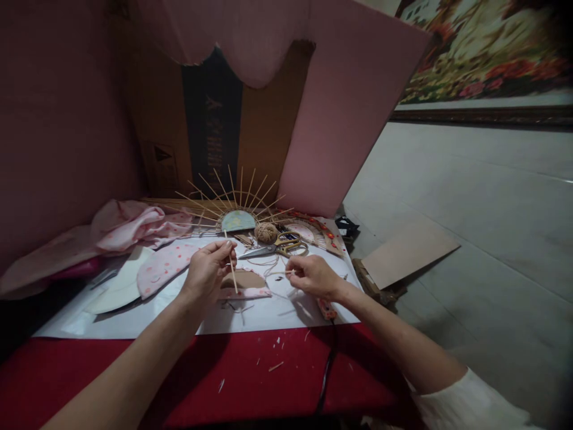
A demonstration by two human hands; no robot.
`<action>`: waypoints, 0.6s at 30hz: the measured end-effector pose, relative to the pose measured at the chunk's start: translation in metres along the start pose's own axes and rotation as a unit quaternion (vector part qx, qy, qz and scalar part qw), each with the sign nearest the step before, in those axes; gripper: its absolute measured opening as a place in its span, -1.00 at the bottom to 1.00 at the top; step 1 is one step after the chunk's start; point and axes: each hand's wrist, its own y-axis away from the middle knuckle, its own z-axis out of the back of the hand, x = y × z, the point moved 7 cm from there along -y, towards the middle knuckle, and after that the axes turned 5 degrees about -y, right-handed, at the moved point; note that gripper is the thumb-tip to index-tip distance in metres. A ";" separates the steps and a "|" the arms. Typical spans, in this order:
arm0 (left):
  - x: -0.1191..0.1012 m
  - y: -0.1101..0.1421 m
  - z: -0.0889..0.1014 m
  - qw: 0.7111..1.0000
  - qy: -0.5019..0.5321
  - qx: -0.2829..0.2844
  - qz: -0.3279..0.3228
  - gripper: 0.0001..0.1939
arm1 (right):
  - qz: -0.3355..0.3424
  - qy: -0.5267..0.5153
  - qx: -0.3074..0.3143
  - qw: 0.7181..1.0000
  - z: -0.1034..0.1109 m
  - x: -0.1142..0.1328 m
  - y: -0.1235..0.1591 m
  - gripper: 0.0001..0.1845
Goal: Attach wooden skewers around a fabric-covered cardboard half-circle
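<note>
My left hand [206, 272] is closed in a pinch on a thin wooden skewer [231, 266] that stands nearly upright over a cardboard half-disc [244, 279] edged with pink fabric. My right hand [313, 276] is closed, pinching another thin stick or strand of twine [280, 273] that points left toward the half-disc. Both hands hover above a white sheet [134, 319]. Behind them lies a half-round piece [238, 220] with several skewers fanning out like rays, a ball of jute twine [265, 232] and scissors [280, 246].
Pink dotted fabric pieces [163, 266] and crumpled pink cloth [129, 227] lie at the left. A red cloth [250, 376] covers the near surface, crossed by a black cable [329, 364]. Cardboard and pink boards [353, 107] stand behind; a flat cardboard sheet [409, 251] lies on the tiled floor at right.
</note>
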 end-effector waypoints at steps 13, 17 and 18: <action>-0.008 -0.010 0.015 0.996 -0.053 -0.061 -0.037 -0.78 | -0.270 0.072 -0.194 0.940 0.067 -0.084 0.004 -0.65; -0.026 -0.014 0.023 0.990 -0.082 -0.074 -0.086 -0.80 | -0.110 -0.083 -0.166 0.976 0.043 -0.031 -0.001 -0.66; -0.032 -0.016 0.027 0.986 -0.094 -0.085 -0.103 -0.81 | -0.084 -0.116 -0.151 0.978 0.035 -0.020 -0.003 -0.69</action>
